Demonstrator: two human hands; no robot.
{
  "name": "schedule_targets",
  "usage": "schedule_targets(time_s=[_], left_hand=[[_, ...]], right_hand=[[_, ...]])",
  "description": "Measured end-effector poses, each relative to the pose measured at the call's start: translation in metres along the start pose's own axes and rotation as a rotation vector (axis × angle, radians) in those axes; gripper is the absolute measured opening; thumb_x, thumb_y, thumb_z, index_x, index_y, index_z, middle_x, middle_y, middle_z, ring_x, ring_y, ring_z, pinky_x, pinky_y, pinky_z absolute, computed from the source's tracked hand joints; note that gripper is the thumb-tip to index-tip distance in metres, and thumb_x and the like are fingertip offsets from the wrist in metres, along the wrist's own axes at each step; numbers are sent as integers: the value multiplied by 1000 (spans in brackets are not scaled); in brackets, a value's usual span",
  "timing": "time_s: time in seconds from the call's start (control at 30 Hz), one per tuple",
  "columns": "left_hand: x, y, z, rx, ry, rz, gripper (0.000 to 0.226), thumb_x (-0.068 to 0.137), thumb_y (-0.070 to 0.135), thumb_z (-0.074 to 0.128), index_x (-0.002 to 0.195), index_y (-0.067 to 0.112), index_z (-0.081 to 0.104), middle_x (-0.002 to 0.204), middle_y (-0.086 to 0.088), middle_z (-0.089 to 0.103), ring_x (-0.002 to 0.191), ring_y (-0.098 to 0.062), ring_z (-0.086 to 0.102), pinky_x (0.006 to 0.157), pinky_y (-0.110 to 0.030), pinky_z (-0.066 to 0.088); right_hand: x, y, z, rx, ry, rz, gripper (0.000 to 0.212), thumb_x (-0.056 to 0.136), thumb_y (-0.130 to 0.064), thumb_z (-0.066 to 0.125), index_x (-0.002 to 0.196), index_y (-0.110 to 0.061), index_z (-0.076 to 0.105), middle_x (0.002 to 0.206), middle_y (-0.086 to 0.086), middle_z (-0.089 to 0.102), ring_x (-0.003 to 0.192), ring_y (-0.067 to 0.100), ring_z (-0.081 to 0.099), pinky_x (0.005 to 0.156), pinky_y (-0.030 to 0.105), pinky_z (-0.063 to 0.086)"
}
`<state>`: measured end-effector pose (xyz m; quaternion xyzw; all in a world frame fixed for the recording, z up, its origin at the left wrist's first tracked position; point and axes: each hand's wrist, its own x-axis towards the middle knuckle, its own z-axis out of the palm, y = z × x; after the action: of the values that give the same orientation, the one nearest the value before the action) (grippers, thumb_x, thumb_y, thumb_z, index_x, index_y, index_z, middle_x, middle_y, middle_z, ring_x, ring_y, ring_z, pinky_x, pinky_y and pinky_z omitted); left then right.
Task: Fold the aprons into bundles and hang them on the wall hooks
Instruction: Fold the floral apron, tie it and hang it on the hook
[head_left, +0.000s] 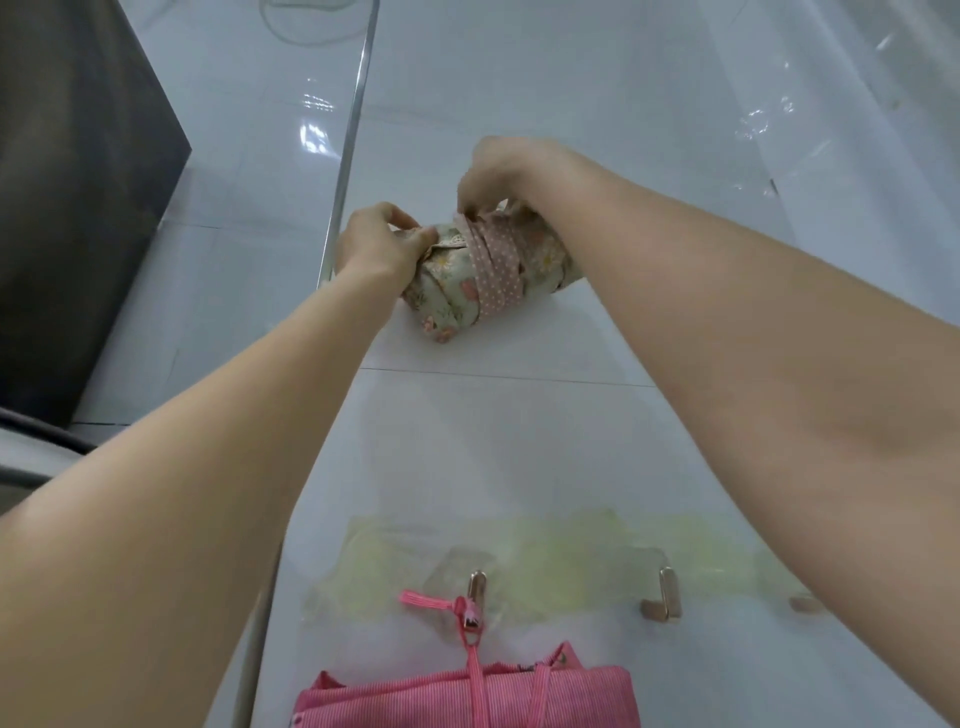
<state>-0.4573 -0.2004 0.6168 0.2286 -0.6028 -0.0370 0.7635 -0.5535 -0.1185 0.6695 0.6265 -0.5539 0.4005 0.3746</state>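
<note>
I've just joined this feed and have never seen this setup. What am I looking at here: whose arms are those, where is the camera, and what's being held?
There is no machine: a person works bare-handed, filmed by one wide-angle camera on their head. Both arms reach up a white tiled wall. The left hand and right hand grip a green floral apron bundle wrapped in a pink polka-dot strap, held against the wall. Lower in the picture, a pink striped apron hangs from a metal hook; a second metal hook beside it holds nothing.
</note>
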Motion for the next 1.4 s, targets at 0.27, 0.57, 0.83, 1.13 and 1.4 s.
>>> schedule_targets(time_s=[0.27,0.57,0.83,1.13,1.4], left_hand=[[4,25,1,143,-13,73,28,83,35,68,104,16,67,106,-6,61,103,-24,56,94,-37,48],[-15,23,0,207,-64,172,35,93,36,50,123,19,54,126,-9,54,114,-27,51,93,-34,44],[-28,-4,6,212,-59,301,35,95,36,47,129,27,47,125,-16,43,106,-27,51,83,-25,38],[-38,0,12,384,-11,168,36,98,37,39,134,34,42,133,-13,38,124,-34,35,104,-42,32],[-72,21,-11,561,3,263,42,96,16,38,136,29,40,146,-10,21,129,-34,25,103,-40,31]], right_hand=[[-16,42,20,226,146,-32,31,94,-5,34,124,0,40,120,18,51,90,24,46,68,28,37],[-28,54,47,73,259,38,35,102,-17,20,120,0,46,118,21,56,115,32,43,74,32,30],[-20,53,66,4,458,32,29,99,-4,23,112,0,49,105,20,61,113,35,43,70,36,29],[-20,49,70,35,439,35,31,93,4,22,115,-2,43,102,20,61,114,34,40,73,35,27],[-49,48,42,17,283,58,38,103,-22,18,131,-5,38,133,17,46,126,31,33,101,41,27]])
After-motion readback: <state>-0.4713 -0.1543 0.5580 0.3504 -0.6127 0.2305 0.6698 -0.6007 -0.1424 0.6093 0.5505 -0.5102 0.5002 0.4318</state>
